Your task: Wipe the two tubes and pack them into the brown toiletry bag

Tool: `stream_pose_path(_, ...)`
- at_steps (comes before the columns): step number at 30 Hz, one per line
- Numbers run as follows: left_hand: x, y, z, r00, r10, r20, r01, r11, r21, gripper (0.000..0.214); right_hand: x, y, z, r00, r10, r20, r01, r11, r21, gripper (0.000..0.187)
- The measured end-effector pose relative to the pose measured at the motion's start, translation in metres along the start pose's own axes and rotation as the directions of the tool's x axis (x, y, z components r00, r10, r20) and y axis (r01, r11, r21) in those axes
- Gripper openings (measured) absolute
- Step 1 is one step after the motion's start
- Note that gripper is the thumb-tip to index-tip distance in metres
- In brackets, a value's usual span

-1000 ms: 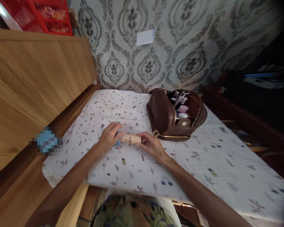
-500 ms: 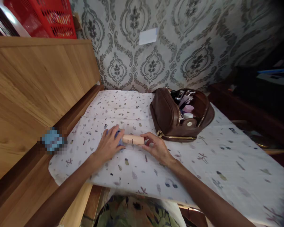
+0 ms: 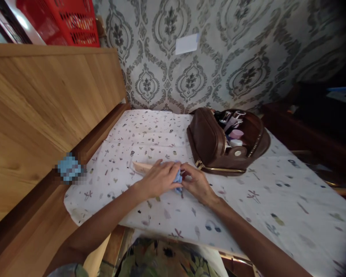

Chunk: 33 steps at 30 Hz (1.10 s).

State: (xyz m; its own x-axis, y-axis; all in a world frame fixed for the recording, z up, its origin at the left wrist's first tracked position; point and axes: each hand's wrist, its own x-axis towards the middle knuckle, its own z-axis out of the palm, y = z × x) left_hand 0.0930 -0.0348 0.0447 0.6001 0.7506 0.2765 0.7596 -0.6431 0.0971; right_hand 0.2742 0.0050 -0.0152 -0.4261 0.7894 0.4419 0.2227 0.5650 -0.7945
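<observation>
Slid left hand (image 3: 160,179) and blue cloth (image 3: 178,177) closer to the brown leather cosmetic bag (image 3: 209,138)

Carried the cloth rightward, toward the bag, closing most of the gap between the left hand and the right hand (image 3: 197,184). Kept the right hand at much the same spot, just beside the bag's near left corner. Had the printed side of the beige tube (image 3: 141,167) in sight between both hands earlier; now see a flat end jutting out past the left hand, on the side farther from the bag.

Can follow the tube from that flat end in under the left palm, left of the bag; cannot make out the other end, hidden by fingers and cloth. Holding the left fingers bent and pressed over the cloth, thumb underneath, with cloth gripped between. Curling the right thumb and forefinger at the cloth's edge on the bag side; cannot tell whether pinching cloth or tube.

Working over the white printed tablecloth (image 3: 118,154), also spread beneath the bag. Can pick out a pink lid (image 3: 236,134) and a white lid (image 3: 235,142) inside the unzipped bag. Behind the bag, see patterned wallpaper (image 3: 190,80).
</observation>
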Motion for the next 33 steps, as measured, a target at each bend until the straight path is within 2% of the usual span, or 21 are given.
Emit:
stream_pose_path(3,-0.006,-0.021,0.010,0.994,-0.028,0.105,0.018,0.995,0.097,0.038,-0.001,0.003,0.001,0.999,0.032,0.025,-0.032,0.999,-0.003,0.021)
stream_pose_path(6,-0.030,-0.055,0.001,0.988,-0.082,0.133,0.069,0.992,0.101,0.035,-0.001,0.003,0.001,0.998,0.054,0.019,-0.054,0.998,-0.020,0.028)
stream_pose_path(9,-0.059,-0.084,-0.013,0.974,-0.183,0.134,0.174,0.982,0.076,0.029,-0.001,0.002,0.001,0.998,0.061,0.008,-0.061,0.998,-0.015,0.032)
stream_pose_path(11,-0.077,-0.098,-0.018,0.956,-0.264,0.129,0.267,0.964,-0.009,0.025,0.000,0.001,0.000,0.998,0.066,0.015,-0.066,0.998,0.003,0.033)
stream_pose_path(14,-0.094,-0.113,-0.017,0.919,-0.373,0.127,0.394,0.877,-0.274,0.032,0.001,0.001,0.000,0.995,0.098,0.015,-0.099,0.994,0.045,0.035)
stream_pose_path(17,-0.101,-0.121,-0.013,0.865,-0.497,0.076,0.450,0.699,-0.555,0.038,0.003,0.000,0.000,0.983,0.181,0.001,-0.180,0.974,0.138,0.043)
stream_pose_path(19,-0.101,-0.119,-0.014,0.798,-0.602,-0.029,0.448,0.624,-0.640,0.037,0.004,-0.001,0.001,0.970,0.242,0.009,-0.238,0.944,0.229,0.046)
stream_pose_path(21,-0.096,-0.109,-0.017,0.716,-0.677,-0.169,0.454,0.636,-0.624,0.035,0.005,-0.002,0.001,0.957,0.289,0.027,-0.283,0.910,0.303,0.046)
stream_pose_path(22,-0.092,-0.101,-0.018,0.692,-0.685,-0.228,0.461,0.663,-0.590,0.033,0.005,-0.003,0.002,0.951,0.309,0.031,-0.302,0.897,0.324,0.045)
stream_pose_path(23,-0.086,-0.090,-0.019,0.690,-0.670,-0.274,0.463,0.700,-0.544,0.033,0.005,-0.004,0.002,0.944,0.328,0.031,-0.319,0.887,0.335,0.044)
stream_pose_path(24,-0.080,-0.077,-0.018,0.722,-0.628,-0.291,0.448,0.745,-0.495,0.035,0.006,-0.004,0.003,0.938,0.346,0.029,-0.335,0.880,0.338,0.043)
stream_pose_path(25,-0.072,-0.063,-0.016,0.773,-0.564,-0.291,0.411,0.794,-0.447,0.038,0.006,-0.005,0.003,0.932,0.361,0.027,-0.349,0.875,0.335,0.043)
stream_pose_path(27,-0.054,-0.035,-0.004,0.906,-0.354,-0.232,0.278,0.912,-0.302,0.044,0.006,-0.006,0.004,0.925,0.378,0.026,-0.366,0.873,0.321,0.043)
stream_pose_path(28,-0.044,-0.023,0.003,0.950,-0.236,-0.203,0.193,0.958,-0.211,0.049,0.006,-0.008,0.004,0.926,0.377,0.026,-0.366,0.875,0.318,0.044)
stream_pose_path(29,-0.036,-0.012,0.011,0.975,-0.137,-0.176,0.119,0.987,-0.112,0.054,0.005,-0.009,0.004,0.928,0.372,0.025,-0.360,0.877,0.319,0.044)
stream_pose_path(30,-0.029,-0.006,0.018,0.984,-0.101,-0.145,0.098,0.995,-0.028,0.057,0.005,-0.011,0.003,0.931,0.365,0.023,-0.353,0.879,0.322,0.044)
stream_pose_path(33,-0.018,-0.006,0.030,0.989,-0.140,-0.056,0.145,0.982,0.118,0.049,0.005,-0.015,0.002,0.935,0.354,0.022,-0.342,0.882,0.324,0.043)
